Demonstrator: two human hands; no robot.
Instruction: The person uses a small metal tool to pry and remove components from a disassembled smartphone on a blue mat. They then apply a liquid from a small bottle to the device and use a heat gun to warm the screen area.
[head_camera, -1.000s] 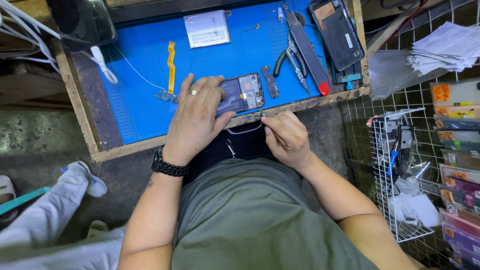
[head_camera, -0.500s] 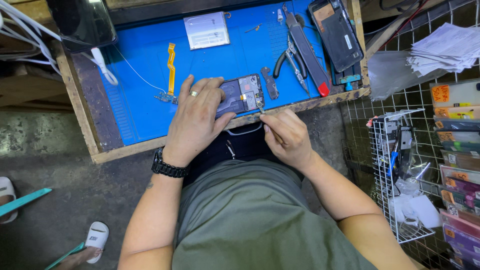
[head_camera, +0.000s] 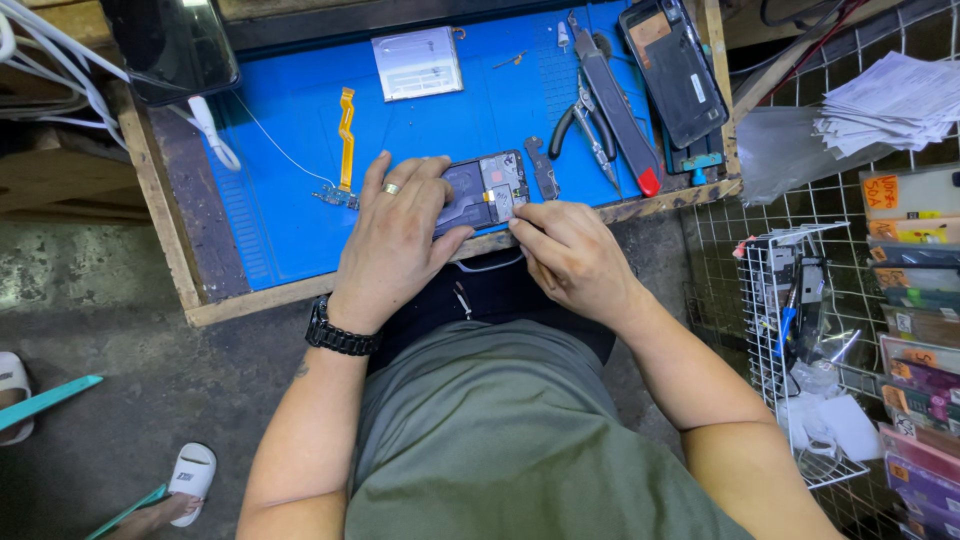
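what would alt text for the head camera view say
Seen from above, a person's left hand presses an opened phone flat on a blue work mat while the right hand works at its edge. Pliers, an orange flex cable and another phone lie nearby.

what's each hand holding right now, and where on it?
Left hand presses flat on the opened phone, covering its left end. Right hand fingertips touch its lower right edge; any tool there cannot be told.

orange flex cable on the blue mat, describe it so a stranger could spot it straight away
Start at the blue work mat covering the wooden bench. Just beyond the left hand, left of the opened dark phone, lies the thin orange flex ribbon cable. It is the only orange strip there, kinked along its length and ending in a small connector board near that hand.
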